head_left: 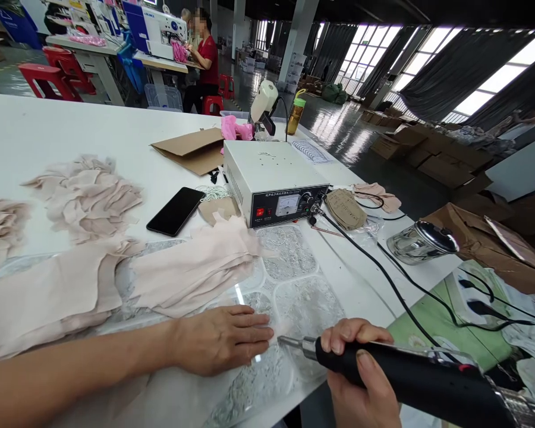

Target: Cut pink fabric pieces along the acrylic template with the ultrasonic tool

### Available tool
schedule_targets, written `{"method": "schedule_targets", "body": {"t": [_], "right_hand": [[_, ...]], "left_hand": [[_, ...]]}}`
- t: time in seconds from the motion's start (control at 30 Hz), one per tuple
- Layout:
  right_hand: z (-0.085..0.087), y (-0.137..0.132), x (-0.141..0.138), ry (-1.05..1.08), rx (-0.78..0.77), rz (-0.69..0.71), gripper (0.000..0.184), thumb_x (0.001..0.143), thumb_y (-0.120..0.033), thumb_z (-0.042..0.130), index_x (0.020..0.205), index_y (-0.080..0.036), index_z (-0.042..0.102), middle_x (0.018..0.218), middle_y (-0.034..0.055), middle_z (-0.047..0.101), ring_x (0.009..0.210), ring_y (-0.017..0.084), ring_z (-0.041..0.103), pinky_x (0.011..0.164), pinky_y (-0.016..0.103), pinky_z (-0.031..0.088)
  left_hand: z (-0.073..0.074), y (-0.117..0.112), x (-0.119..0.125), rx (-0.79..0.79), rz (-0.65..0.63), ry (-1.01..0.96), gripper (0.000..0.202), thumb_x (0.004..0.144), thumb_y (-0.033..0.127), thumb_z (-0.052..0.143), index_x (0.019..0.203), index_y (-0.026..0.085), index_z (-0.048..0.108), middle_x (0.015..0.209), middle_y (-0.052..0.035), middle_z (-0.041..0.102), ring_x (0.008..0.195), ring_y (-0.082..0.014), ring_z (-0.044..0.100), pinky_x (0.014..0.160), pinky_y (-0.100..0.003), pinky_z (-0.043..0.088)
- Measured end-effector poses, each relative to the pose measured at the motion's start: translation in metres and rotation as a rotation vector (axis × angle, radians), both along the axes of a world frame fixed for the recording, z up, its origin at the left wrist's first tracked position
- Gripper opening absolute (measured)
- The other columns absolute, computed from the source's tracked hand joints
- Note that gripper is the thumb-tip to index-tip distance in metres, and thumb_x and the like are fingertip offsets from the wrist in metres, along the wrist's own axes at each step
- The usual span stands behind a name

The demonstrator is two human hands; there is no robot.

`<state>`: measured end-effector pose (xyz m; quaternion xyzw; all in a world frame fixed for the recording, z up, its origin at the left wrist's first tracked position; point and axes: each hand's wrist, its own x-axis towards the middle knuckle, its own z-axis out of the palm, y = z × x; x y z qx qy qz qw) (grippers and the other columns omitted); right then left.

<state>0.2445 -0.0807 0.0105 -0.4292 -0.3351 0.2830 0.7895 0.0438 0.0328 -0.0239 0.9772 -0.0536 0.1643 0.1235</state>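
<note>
My left hand [225,339] lies flat, palm down, its fingers stretched out on a clear patterned mat [310,294]. Thin pale cloth appears to be under that forearm and hand; its edges are hard to make out. My right hand [361,371] is wrapped round a black handheld welding tool [410,374] with a metal tip. The tip points left and ends just beside my left fingertips, close to the mat. Beyond my left hand lie a stack of pale pink cloth pieces [196,267] and another stack [49,291] farther left.
A white power unit [276,172] with a meter stands behind the mat; its black cable [374,255] runs right. Around it are a phone [175,211], a cardboard piece [191,148], a clear lidded jar [421,241] and a crumpled cloth heap [89,196]. A person [205,56] sits at a sewing machine beyond.
</note>
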Motion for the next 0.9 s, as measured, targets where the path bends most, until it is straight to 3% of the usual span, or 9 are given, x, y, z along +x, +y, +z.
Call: {"method": "schedule_targets", "body": {"t": [0.17, 0.33, 0.53, 0.73, 0.9], "right_hand": [[-0.003, -0.002, 0.011, 0.063, 0.033, -0.071, 0.012, 0.076, -0.026, 0.055, 0.086, -0.02, 0.057, 0.075, -0.0007, 0.05, 0.057, 0.01, 0.049, 0.052, 0.029, 0.047], [-0.01, 0.002, 0.018, 0.057, 0.035, -0.1, 0.021, 0.074, -0.027, 0.056, 0.094, -0.02, 0.061, 0.084, 0.0017, 0.056, 0.058, 0.011, 0.05, 0.053, 0.03, 0.046], [-0.01, 0.007, 0.013, 0.059, 0.047, -0.103, 0.023, 0.074, -0.026, 0.057, 0.096, -0.021, 0.061, 0.081, 0.0003, 0.057, 0.059, 0.011, 0.049, 0.054, 0.03, 0.047], [-0.01, 0.007, 0.017, 0.015, 0.048, -0.106, 0.012, 0.075, -0.023, 0.058, 0.087, -0.021, 0.059, 0.079, 0.0002, 0.057, 0.061, 0.013, 0.051, 0.055, 0.032, 0.048], [-0.007, 0.006, 0.018, -0.016, 0.043, -0.13, 0.013, 0.074, -0.022, 0.056, 0.086, -0.022, 0.059, 0.077, 0.0003, 0.055, 0.061, 0.014, 0.05, 0.056, 0.033, 0.047]], "left_hand": [[0.016, 0.001, -0.005, -0.036, 0.033, -0.023, 0.032, 0.103, 0.024, 0.038, 0.126, 0.009, 0.054, 0.133, -0.0154, 0.057, 0.127, -0.0251, 0.05, 0.107, -0.038, 0.039], [0.03, -0.011, -0.02, -0.095, 0.109, -0.067, 0.029, 0.1, 0.015, 0.038, 0.124, 0.01, 0.052, 0.111, -0.0173, 0.067, 0.105, -0.0234, 0.062, 0.091, -0.035, 0.048], [0.022, -0.027, -0.03, -0.051, 0.146, -0.029, 0.029, 0.1, 0.012, 0.034, 0.119, 0.009, 0.056, 0.111, -0.0173, 0.067, 0.102, -0.0238, 0.062, 0.085, -0.035, 0.046], [0.011, -0.023, -0.024, 0.033, 0.144, -0.036, 0.029, 0.101, 0.013, 0.035, 0.118, 0.007, 0.058, 0.115, -0.016, 0.066, 0.107, -0.0224, 0.06, 0.086, -0.034, 0.045], [0.011, -0.021, -0.016, 0.075, 0.104, -0.048, 0.026, 0.099, 0.01, 0.039, 0.112, 0.004, 0.061, 0.115, -0.0161, 0.066, 0.103, -0.023, 0.061, 0.083, -0.034, 0.045]]}}
